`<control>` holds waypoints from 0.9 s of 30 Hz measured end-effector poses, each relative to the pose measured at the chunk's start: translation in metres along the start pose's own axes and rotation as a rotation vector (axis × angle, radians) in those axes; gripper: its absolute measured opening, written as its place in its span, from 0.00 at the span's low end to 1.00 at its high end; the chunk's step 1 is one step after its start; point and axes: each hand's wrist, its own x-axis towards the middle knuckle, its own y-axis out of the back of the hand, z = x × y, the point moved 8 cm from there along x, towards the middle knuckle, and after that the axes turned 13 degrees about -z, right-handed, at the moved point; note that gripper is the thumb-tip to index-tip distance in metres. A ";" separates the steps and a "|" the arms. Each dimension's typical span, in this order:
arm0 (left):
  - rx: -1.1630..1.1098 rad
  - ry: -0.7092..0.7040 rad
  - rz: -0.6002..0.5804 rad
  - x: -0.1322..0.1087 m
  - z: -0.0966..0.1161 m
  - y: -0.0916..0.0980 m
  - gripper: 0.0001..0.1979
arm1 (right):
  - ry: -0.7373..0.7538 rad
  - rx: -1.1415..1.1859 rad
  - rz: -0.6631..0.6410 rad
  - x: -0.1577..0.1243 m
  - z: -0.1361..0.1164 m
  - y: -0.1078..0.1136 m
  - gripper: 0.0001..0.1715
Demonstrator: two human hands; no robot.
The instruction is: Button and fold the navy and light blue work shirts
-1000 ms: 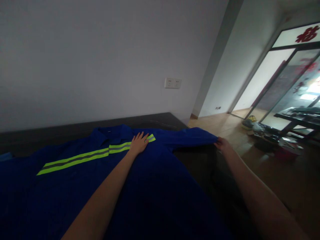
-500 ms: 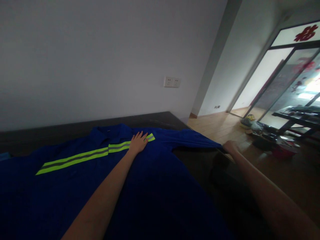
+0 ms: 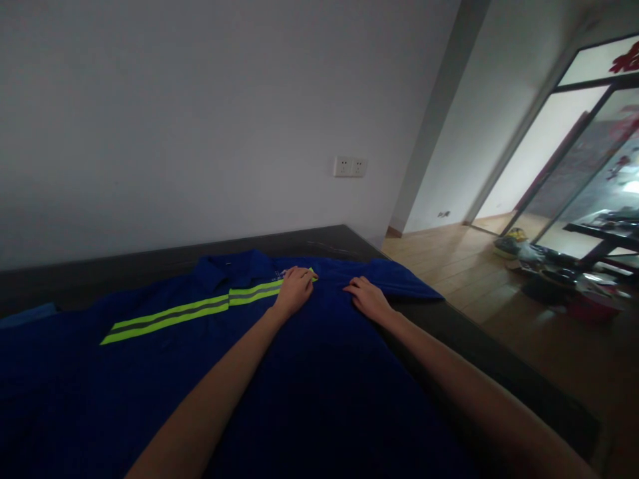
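Observation:
A dark blue work jacket (image 3: pixel 170 372) lies spread on a black table, its collar (image 3: pixel 234 267) toward the wall. A yellow-green reflective stripe (image 3: pixel 170 318) with a grey middle band crosses the chest. At the stripe's right end, my left hand (image 3: pixel 295 291) has its fingers bent and gathered on the cloth near the shoulder. Close by on the right, my right hand (image 3: pixel 368 297) rests by the base of the sleeve (image 3: pixel 404 281), fingers somewhat apart and fingertips touching the fabric. The sleeve reaches toward the table's right edge.
The black table (image 3: pixel 329 237) stands against a grey wall with a double socket (image 3: pixel 350 167). A light blue cloth (image 3: pixel 30 315) shows at the left. Beyond the table are wooden floor, a red tub (image 3: pixel 592 307), assorted items and glass sliding doors (image 3: pixel 574 146).
My right hand has let go of the sleeve's end and moved left to the sleeve's base. My left hand has gone from flat to bent fingers near the stripe's end. The view has shifted slightly.

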 end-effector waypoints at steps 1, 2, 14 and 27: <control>-0.027 -0.016 -0.040 -0.001 0.012 -0.002 0.13 | -0.035 0.006 0.010 0.002 0.003 0.003 0.19; -0.054 -0.035 -0.085 -0.001 0.024 -0.005 0.13 | -0.065 0.014 0.022 0.002 0.007 0.006 0.16; -0.137 0.004 -0.289 -0.016 0.052 -0.049 0.32 | -0.079 -0.174 0.008 -0.023 -0.001 0.005 0.12; -0.051 -0.231 -0.174 -0.022 0.077 -0.024 0.13 | -0.140 0.261 0.076 0.000 0.019 0.002 0.09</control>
